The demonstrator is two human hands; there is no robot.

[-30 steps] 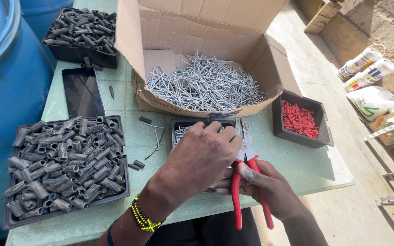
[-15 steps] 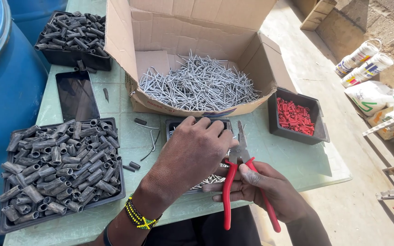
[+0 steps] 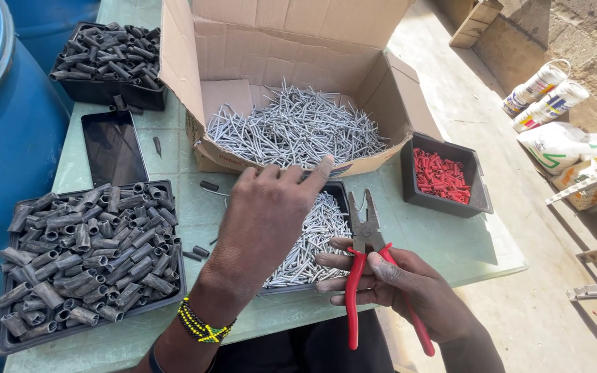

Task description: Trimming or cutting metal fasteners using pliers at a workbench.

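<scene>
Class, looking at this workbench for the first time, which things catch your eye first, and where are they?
The open cardboard box heaped with silver nails sits at the top centre. Below it, the left hand hovers over a black tray of nails, while the right hand grips red-handled pliers. A tray of dark tubes fills the left side.

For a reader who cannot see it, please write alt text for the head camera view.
A person's left hand reaches over a black tray of silver nails while the right hand holds red-handled pliers. On the green table also stand a cardboard box of nails, two trays of dark tubes and a small tray of red plugs.
</scene>
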